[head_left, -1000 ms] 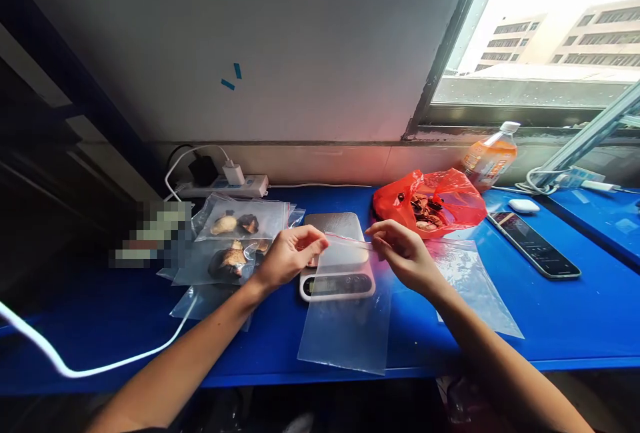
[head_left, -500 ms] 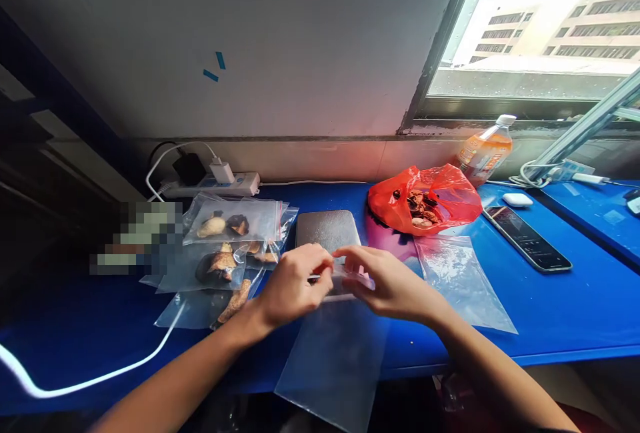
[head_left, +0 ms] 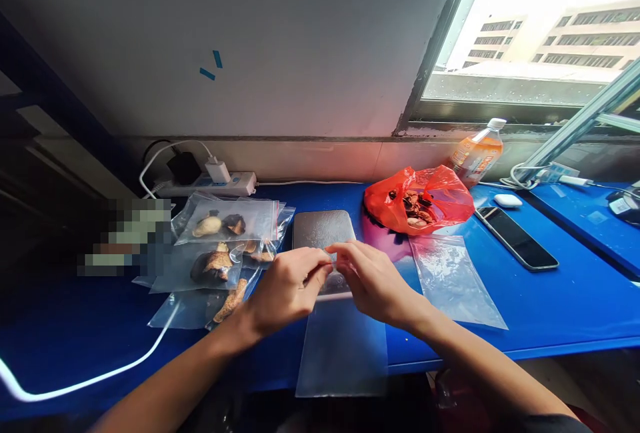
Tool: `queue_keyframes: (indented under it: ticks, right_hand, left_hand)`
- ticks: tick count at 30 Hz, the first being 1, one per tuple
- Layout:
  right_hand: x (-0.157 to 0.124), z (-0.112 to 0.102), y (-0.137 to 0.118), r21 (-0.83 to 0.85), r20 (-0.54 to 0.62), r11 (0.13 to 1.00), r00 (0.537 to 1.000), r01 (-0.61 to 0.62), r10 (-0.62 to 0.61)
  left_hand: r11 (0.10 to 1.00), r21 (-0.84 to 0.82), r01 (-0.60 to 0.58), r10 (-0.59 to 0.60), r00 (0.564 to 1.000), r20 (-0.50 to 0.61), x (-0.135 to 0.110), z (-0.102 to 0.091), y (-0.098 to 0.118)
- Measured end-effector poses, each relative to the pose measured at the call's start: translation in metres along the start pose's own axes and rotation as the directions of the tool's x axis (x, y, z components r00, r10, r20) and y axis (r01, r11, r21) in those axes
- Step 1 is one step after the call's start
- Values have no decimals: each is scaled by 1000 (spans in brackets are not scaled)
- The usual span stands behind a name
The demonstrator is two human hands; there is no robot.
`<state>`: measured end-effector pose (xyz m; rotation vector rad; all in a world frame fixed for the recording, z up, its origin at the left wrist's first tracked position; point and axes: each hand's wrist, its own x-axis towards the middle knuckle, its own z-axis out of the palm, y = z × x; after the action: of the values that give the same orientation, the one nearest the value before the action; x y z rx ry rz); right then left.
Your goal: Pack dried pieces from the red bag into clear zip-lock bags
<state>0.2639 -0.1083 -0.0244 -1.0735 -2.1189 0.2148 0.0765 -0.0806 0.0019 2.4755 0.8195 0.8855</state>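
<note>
A clear plastic zip bag point(head_left: 344, 353) hangs flat from my fingers, its lower end past the table's front edge. My left hand point(head_left: 293, 283) pinches the bag's top edge between thumb and fingers. Opposite it, my right hand point(head_left: 377, 281) is closed on the same edge, fingertips nearly touching the left ones. The bag's upper part is mostly hidden by the hands. Just behind them lies a flat silver metal plate point(head_left: 323, 227), like the top of a small scale. To its right sits a red plastic bag point(head_left: 447, 199) with brown dried pieces point(head_left: 417, 209) inside.
Zip bags holding dried brown pieces point(head_left: 206, 266) are stacked on the left. Another clear bag point(head_left: 457, 283) lies right of my hands. A phone point(head_left: 520, 238), a white earbud case point(head_left: 507, 201), a drink bottle point(head_left: 477, 153) and a power strip point(head_left: 243, 184) stand farther around the blue table point(head_left: 565, 313).
My fingers have drawn closer together at the bag's top edge. The bag, slanted before, now hangs straighter, its bottom edge level. The view has shifted slightly.
</note>
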Motion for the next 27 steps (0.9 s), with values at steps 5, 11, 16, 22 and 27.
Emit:
queue_keyframes:
  ticks: [5,11,16,22,27]
  right_hand:
    - [-5,-17,3,-116,-109,993,994,-36,24]
    - [-24,-36,10,-129,-186,989,981,-76,51]
    - [-46,-51,36,-106,-384,957,899,-270,211]
    - [-61,-53,-3,361,-161,893,925,-269,344]
    - [-70,-42,-34,504,-186,805,871,-312,455]
  left_hand:
    - [1000,9,-26,27,991,-133,-5,-18,11]
    - [997,-1,-75,72,973,-220,-18,-17,21]
    - [994,-108,-10,-25,947,-321,-36,-14,23]
    - [942,-264,209,-291,900,-325,-38,-10,23]
    - [918,-293,267,-317,939,-137,-32,7,41]
